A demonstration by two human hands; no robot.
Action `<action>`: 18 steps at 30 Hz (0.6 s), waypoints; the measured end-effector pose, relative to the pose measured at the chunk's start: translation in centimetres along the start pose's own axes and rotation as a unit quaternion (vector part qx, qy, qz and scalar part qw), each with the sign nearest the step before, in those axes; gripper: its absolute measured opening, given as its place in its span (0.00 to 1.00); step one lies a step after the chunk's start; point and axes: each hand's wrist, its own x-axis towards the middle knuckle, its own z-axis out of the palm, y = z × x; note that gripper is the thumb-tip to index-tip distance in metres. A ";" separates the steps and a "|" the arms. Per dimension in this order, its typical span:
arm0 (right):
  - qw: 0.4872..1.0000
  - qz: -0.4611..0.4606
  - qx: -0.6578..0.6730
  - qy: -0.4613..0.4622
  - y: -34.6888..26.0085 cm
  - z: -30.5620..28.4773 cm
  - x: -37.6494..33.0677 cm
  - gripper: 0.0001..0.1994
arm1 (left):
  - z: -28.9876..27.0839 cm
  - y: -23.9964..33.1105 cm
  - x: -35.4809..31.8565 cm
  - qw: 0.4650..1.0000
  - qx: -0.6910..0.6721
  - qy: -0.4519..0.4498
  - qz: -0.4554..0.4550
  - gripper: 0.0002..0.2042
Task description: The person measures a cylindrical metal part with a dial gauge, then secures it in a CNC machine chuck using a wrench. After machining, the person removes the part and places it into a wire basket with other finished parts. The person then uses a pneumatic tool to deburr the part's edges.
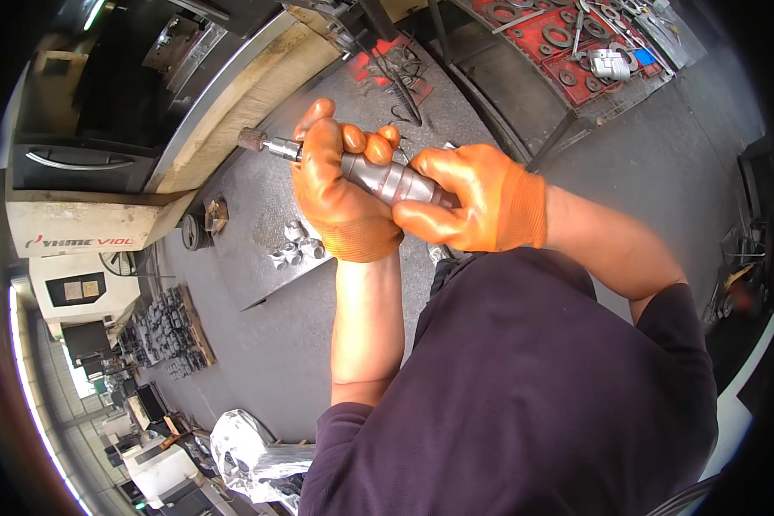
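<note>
Both my hands wear orange coated gloves. Between them I hold a die grinder (387,179) slantwise, its metal body grey and its tip pointing to the upper left. A small brown abrasive wheel (251,139) sits on the end of its shiny collet. My left hand (340,189) is closed round the front of the body, with the thumb up beside the collet. At the rear end, my right hand (482,196) grips the grinder between thumb and fingers. The wheel touches no workpiece that I can see.
Several grey metal fittings (294,245) lie on the metal plate (258,279) beyond my left forearm. A machine (86,185) stands at the left. Far right, a red tray (537,39) carries rings and tools. A black hose (402,96) hangs at the back.
</note>
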 end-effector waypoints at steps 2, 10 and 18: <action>0.996 0.042 0.083 -0.015 -0.1 -0.1 -0.2 0.20 | -0.2 0.0 0.0 1.000 -0.011 -0.015 -0.004 0.12; 0.849 0.198 0.474 -0.127 1.7 4.1 -0.1 0.18 | -2.8 -1.1 -0.1 1.000 0.016 0.000 -0.024 0.20; 0.813 0.318 0.411 -0.263 6.1 13.0 2.9 0.22 | -15.4 -5.8 -2.0 0.973 -0.072 0.191 -0.105 0.23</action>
